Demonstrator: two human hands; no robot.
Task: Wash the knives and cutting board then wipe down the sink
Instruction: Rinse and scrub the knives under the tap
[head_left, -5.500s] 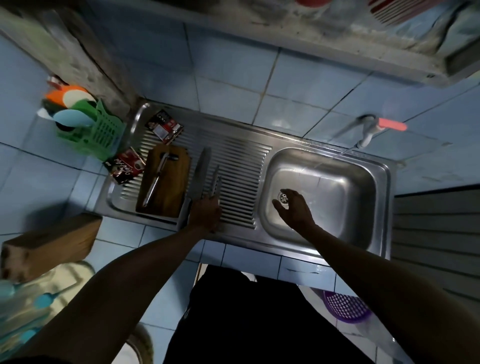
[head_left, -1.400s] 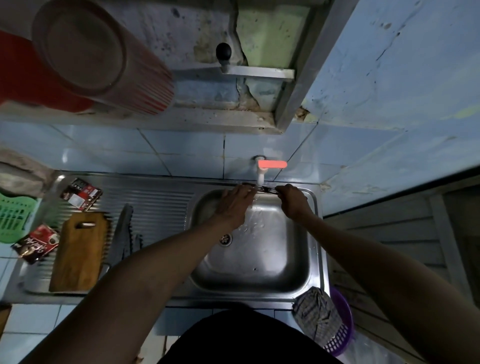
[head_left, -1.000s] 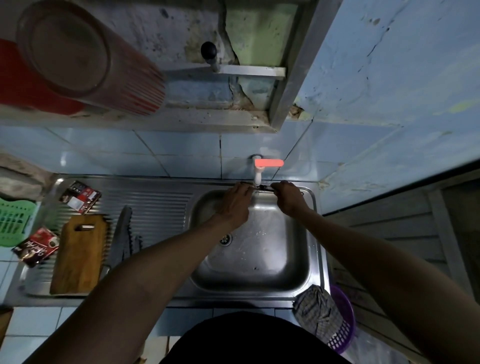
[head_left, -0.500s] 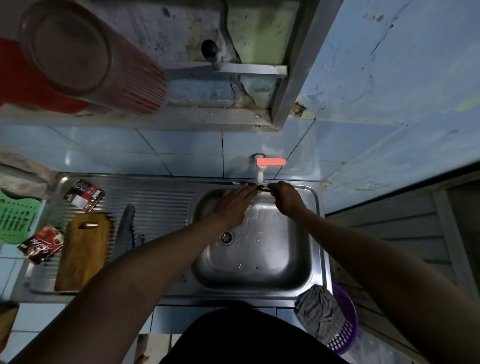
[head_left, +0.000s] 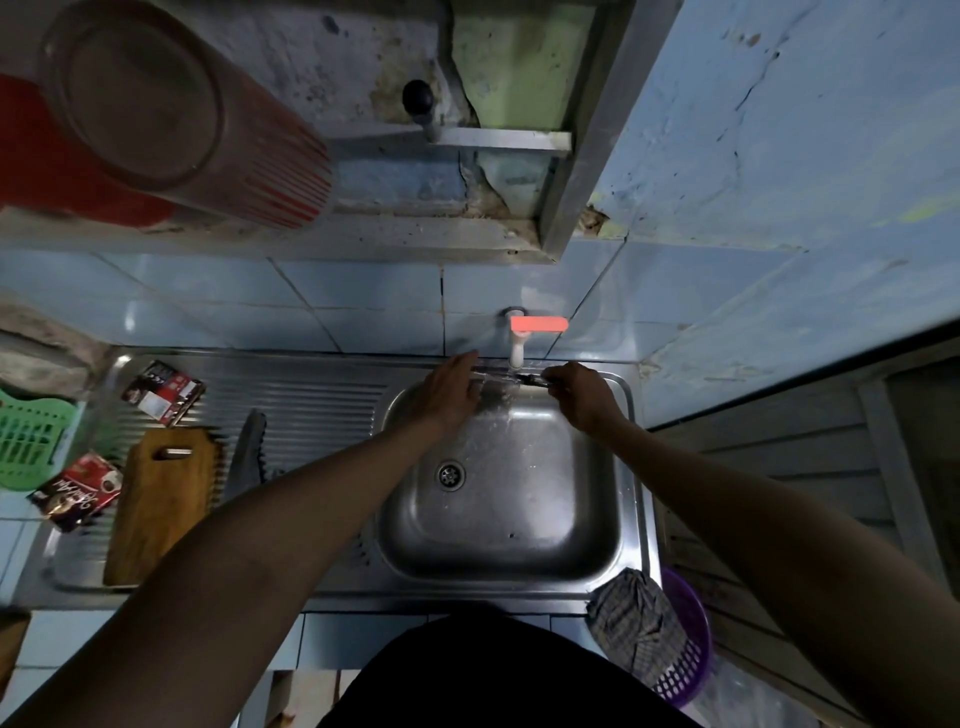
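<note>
So closest to the body, down and to the right of the right hand (head_left: 582, 397), a checkered cloth (head_left: 631, 621) hangs over the rim of a purple basket (head_left: 693, 665), right by the near corner of the sink (head_left: 631, 519). Both forearms reach out over the basin, with the drain (head_left: 450, 475) sitting below and between the two hands.

Way off to the left of the left hand (head_left: 451, 395), on the ribbed drainboard, the wooden cutting board (head_left: 158, 493) lies flat, with a big knife (head_left: 245, 454) just beside its right edge. Two red sachets (head_left: 78, 491) sit around the board's far and left sides, and a green basket (head_left: 28, 439) is further left again.

Up at the far rim, the right hand is curled around the dark handle of a small knife (head_left: 519, 375), holding it sideways right under the tap (head_left: 519, 338). The left hand has its fingers out flat and looks to be resting on the blade end, though it's too blurry there to be sure of contact.

Above the tap, past both hands, a red bucket (head_left: 171, 119) sits on a ledge.
</note>
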